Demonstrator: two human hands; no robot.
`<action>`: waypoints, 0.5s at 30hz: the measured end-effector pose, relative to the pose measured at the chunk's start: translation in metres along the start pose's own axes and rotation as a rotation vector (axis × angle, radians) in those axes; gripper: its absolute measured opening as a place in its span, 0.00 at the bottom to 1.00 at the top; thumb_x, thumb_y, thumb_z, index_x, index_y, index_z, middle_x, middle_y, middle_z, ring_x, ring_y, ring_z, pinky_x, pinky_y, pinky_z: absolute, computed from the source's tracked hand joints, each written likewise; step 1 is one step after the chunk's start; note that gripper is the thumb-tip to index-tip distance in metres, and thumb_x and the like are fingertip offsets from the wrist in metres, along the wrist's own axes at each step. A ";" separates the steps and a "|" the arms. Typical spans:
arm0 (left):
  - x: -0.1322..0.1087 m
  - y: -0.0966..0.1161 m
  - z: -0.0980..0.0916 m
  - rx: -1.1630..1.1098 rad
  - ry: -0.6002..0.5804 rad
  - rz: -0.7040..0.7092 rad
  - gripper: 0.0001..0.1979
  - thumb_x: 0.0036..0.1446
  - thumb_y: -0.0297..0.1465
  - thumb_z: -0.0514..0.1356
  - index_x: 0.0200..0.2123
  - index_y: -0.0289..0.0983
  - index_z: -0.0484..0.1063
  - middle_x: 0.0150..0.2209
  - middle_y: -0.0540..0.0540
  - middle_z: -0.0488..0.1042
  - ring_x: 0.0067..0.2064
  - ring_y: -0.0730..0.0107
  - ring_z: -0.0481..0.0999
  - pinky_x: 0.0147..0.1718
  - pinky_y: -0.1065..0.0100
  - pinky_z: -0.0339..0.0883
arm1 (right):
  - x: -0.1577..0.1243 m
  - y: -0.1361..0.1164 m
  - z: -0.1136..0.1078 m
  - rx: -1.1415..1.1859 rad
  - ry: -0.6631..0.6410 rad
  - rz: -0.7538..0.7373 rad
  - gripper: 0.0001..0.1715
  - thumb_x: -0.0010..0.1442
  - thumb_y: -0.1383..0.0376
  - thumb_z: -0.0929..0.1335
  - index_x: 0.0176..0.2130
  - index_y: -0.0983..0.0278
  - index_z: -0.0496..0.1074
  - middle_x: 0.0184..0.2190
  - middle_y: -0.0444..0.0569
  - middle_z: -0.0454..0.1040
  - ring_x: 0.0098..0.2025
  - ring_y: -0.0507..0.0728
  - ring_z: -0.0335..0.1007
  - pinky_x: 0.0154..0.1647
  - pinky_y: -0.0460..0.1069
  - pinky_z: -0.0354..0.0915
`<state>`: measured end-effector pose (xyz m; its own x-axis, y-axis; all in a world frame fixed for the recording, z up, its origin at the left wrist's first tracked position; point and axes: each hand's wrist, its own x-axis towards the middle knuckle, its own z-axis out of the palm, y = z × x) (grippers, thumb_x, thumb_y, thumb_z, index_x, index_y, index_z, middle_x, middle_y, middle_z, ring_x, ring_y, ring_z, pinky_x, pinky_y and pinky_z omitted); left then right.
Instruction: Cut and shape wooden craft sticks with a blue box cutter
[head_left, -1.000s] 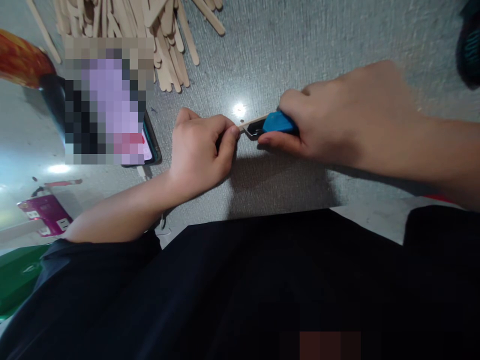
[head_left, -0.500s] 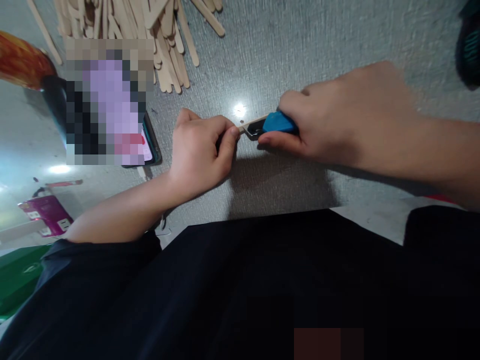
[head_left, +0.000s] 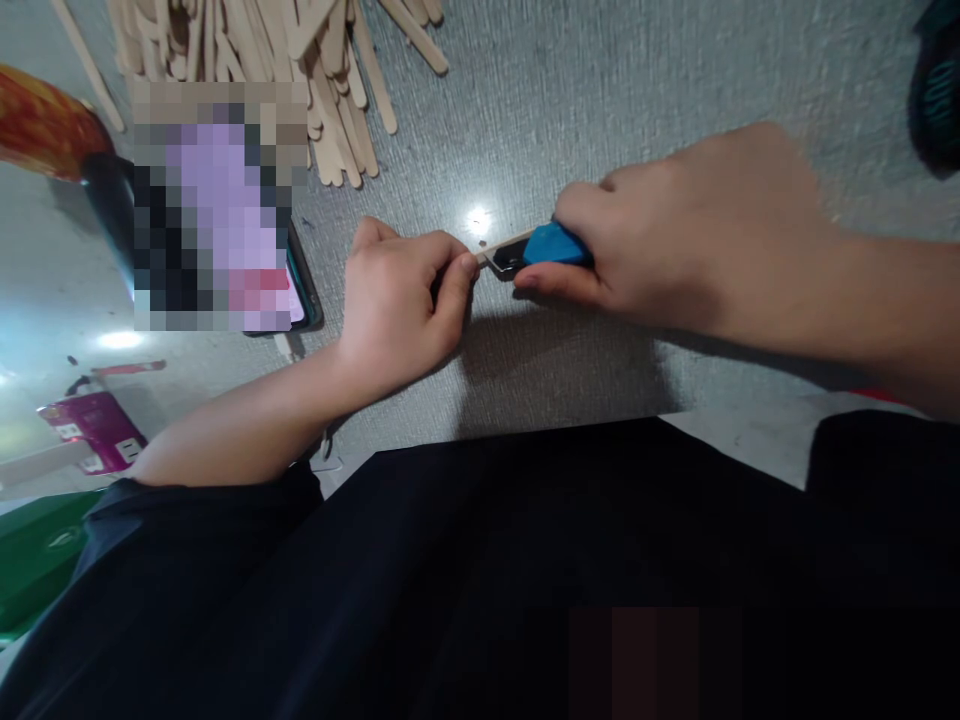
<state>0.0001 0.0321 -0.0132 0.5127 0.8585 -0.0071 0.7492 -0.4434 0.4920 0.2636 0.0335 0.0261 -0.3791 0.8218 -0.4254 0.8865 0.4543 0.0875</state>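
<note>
My left hand is closed, pinching one end of a wooden craft stick against the grey tabletop. Most of the stick's left end is hidden under my fingers. In my right hand is a utility knife with a blue and black handle, my thumb pressed along its near side. Its blade tip meets the stick just right of my left thumb. The stick's right end goes out of sight behind the knife and my right fingers. A tiny dark speck lies beside the stick.
A pile of craft sticks lies at the top left. Beside it are a phone, partly blurred out, with a cable plugged in, and an orange and black bottle-like object. A purple power strip sits lower left. A black object stands top right.
Almost nothing differs. The knife and my right hand have shifted very slightly left along the stick; my left hand has kept its place.
</note>
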 end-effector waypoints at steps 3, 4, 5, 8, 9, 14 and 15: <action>0.000 0.001 -0.001 -0.013 0.004 -0.004 0.26 0.84 0.50 0.51 0.36 0.46 0.76 0.26 0.49 0.78 0.33 0.61 0.77 0.53 0.40 0.70 | 0.000 0.000 0.001 0.026 0.016 0.009 0.55 0.76 0.26 0.47 0.51 0.59 0.80 0.26 0.53 0.73 0.26 0.66 0.69 0.28 0.57 0.52; 0.000 0.001 -0.001 -0.017 0.006 -0.008 0.26 0.84 0.51 0.51 0.35 0.46 0.76 0.26 0.49 0.78 0.33 0.61 0.77 0.54 0.40 0.71 | 0.001 -0.001 0.002 0.036 0.027 0.006 0.55 0.76 0.26 0.47 0.52 0.59 0.81 0.25 0.53 0.73 0.25 0.66 0.69 0.28 0.57 0.52; 0.000 0.002 -0.001 -0.023 0.006 -0.011 0.26 0.84 0.51 0.52 0.35 0.46 0.76 0.26 0.49 0.78 0.33 0.60 0.77 0.54 0.39 0.71 | 0.001 -0.001 0.002 0.042 0.035 0.005 0.55 0.76 0.26 0.48 0.52 0.59 0.81 0.25 0.53 0.72 0.25 0.66 0.69 0.28 0.57 0.52; 0.000 0.001 0.000 -0.078 0.026 -0.013 0.26 0.82 0.52 0.55 0.33 0.45 0.76 0.25 0.49 0.77 0.32 0.60 0.78 0.55 0.38 0.71 | 0.003 -0.001 0.002 0.064 0.029 0.007 0.58 0.75 0.25 0.46 0.56 0.58 0.82 0.25 0.53 0.72 0.25 0.67 0.69 0.28 0.57 0.53; 0.001 0.000 0.001 -0.107 0.039 -0.006 0.26 0.82 0.52 0.56 0.33 0.45 0.76 0.25 0.49 0.77 0.32 0.60 0.78 0.56 0.37 0.72 | 0.003 -0.001 0.001 0.074 0.017 0.009 0.60 0.74 0.24 0.45 0.57 0.57 0.83 0.25 0.54 0.72 0.26 0.68 0.71 0.29 0.57 0.54; 0.000 -0.002 0.003 -0.176 0.091 0.029 0.25 0.80 0.49 0.60 0.30 0.45 0.78 0.23 0.49 0.76 0.30 0.61 0.77 0.56 0.39 0.74 | 0.004 0.000 -0.006 0.065 -0.040 -0.002 0.63 0.73 0.23 0.44 0.58 0.59 0.83 0.27 0.57 0.75 0.29 0.72 0.77 0.30 0.58 0.58; 0.000 -0.002 0.003 -0.177 0.094 0.031 0.25 0.80 0.49 0.60 0.29 0.45 0.78 0.23 0.49 0.76 0.29 0.61 0.76 0.55 0.39 0.74 | 0.004 0.000 -0.007 0.051 -0.046 -0.003 0.62 0.74 0.24 0.44 0.58 0.60 0.83 0.27 0.57 0.74 0.29 0.73 0.77 0.28 0.58 0.57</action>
<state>-0.0001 0.0320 -0.0169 0.4869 0.8690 0.0879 0.6438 -0.4251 0.6362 0.2602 0.0391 0.0304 -0.3702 0.8031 -0.4669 0.8983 0.4376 0.0404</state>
